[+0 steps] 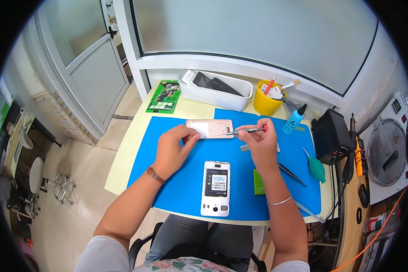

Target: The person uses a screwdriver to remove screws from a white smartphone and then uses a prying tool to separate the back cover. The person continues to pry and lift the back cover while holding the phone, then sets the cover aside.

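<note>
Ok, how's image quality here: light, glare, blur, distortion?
Head view: black fisheye surround, window frame visibly bowed; head view: bright, fairly even light on the blue mat; head view: pale patch on the pink cover, glare or surface, can't tell; head view: no obvious motion blur on left hand or right hand.

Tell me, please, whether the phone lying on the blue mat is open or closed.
Open: the phone has its back uncovered, with its battery showing.

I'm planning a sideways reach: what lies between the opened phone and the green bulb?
In the head view, rightward from the opened phone: a flat green item, the right forearm, then dark tweezers before the green bulb.
</note>
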A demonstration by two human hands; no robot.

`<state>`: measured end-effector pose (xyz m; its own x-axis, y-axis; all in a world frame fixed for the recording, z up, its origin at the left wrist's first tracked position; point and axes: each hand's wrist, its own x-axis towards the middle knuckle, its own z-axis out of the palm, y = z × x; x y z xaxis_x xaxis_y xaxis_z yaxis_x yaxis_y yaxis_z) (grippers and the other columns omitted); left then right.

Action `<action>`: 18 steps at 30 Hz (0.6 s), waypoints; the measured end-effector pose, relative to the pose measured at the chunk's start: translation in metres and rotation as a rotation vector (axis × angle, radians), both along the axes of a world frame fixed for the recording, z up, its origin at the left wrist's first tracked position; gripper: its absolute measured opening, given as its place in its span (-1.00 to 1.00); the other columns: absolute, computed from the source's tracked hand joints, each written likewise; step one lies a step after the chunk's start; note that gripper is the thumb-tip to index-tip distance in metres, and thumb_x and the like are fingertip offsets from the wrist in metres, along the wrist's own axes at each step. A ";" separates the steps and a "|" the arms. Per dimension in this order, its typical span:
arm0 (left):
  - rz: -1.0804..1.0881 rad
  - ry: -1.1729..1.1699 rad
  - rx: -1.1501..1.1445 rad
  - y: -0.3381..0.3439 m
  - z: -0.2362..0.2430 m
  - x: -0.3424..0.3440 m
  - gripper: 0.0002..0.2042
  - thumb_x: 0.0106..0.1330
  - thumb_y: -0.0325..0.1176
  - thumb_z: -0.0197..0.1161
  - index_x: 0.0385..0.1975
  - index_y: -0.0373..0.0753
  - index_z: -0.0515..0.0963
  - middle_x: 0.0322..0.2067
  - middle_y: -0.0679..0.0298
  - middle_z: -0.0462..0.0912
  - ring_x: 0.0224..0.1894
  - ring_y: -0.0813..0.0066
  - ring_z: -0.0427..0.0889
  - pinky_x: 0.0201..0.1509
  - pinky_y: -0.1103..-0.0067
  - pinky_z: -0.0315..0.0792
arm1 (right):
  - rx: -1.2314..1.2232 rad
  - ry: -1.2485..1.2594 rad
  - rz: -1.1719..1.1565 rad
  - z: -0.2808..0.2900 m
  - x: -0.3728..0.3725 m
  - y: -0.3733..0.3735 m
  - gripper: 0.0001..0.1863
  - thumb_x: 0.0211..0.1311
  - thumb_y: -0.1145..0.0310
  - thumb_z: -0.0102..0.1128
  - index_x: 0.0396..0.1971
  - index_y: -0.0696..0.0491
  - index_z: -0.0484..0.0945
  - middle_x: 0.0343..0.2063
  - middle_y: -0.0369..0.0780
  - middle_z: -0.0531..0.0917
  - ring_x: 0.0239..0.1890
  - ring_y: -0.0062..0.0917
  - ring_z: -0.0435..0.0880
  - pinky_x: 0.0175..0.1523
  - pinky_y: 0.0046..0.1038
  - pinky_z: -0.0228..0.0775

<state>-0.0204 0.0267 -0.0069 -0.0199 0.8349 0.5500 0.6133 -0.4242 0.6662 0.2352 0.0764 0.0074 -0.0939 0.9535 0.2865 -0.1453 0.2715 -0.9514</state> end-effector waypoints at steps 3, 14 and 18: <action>0.056 0.023 -0.014 0.004 -0.004 -0.004 -0.89 0.34 -0.41 0.50 -0.26 -0.31 0.77 -0.37 0.19 0.76 -0.42 0.41 0.66 -0.31 0.49 0.53 | 0.003 -0.013 -0.002 -0.003 -0.002 0.000 -0.54 0.34 0.61 0.43 -0.13 -0.02 0.22 -0.14 0.05 0.80 -0.14 -0.52 0.85 -0.19 -0.67 0.66; 0.052 0.025 -0.107 0.010 -0.008 -0.008 -0.88 0.35 -0.38 0.49 -0.26 -0.29 0.79 -0.35 0.15 0.79 -0.40 0.35 0.70 -0.28 0.47 0.56 | 0.065 -0.015 -0.005 -0.018 0.003 0.011 -0.53 0.34 0.64 0.41 -0.11 0.00 0.22 -0.17 -0.01 0.80 -0.21 -0.63 0.80 -0.25 -0.68 0.57; 0.053 0.067 -0.105 0.004 0.000 -0.012 -0.88 0.35 -0.36 0.49 -0.27 -0.28 0.80 -0.35 0.14 0.79 -0.41 0.31 0.71 -0.28 0.44 0.57 | 0.059 -0.020 -0.029 -0.014 -0.003 0.011 -0.52 0.32 0.64 0.42 -0.11 0.02 0.22 -0.18 -0.03 0.79 -0.24 -0.66 0.78 -0.27 -0.68 0.56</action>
<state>-0.0329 0.0310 -0.0074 -0.0311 0.8868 0.4611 0.6778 -0.3203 0.6618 0.2322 0.0875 -0.0064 -0.0729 0.9374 0.3406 -0.1178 0.3310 -0.9362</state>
